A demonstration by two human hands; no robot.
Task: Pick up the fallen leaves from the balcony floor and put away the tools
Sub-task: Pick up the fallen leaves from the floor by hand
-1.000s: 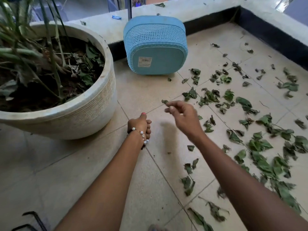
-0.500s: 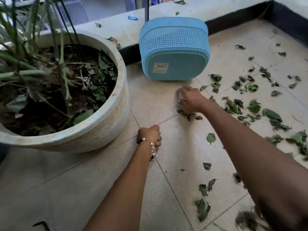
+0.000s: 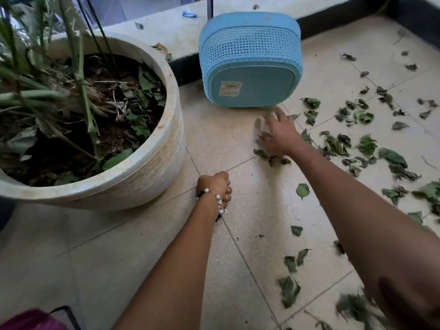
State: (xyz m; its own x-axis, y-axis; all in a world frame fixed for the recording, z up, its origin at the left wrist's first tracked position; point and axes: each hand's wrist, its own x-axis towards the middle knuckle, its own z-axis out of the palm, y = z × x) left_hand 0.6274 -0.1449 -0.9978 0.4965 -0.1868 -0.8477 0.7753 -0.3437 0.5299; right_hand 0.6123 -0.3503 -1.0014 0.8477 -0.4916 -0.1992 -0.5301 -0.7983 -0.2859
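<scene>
Green and dry fallen leaves [image 3: 335,144] lie scattered over the tiled balcony floor, thickest to the right. My right hand [image 3: 277,132] is stretched out low over the tiles, fingers spread and blurred, just in front of a blue plastic basket [image 3: 250,60] that lies on its side with its bottom toward me. A few leaves [image 3: 271,158] lie just under the wrist. My left hand [image 3: 215,186], with a bead bracelet on the wrist, rests on the floor as a fist beside the planter; nothing shows in it.
A large white planter [image 3: 147,167] with soil, stems and dead leaves fills the left. A raised ledge [image 3: 181,32] with a dark base runs along the back. A pink object with a black wire frame [image 3: 35,320] sits at the bottom left corner.
My right hand has gone from hovering with fingers pinched, down to the floor near the basket, and now its fingers are spread. The view has shifted closer. My left fist has stayed put.
</scene>
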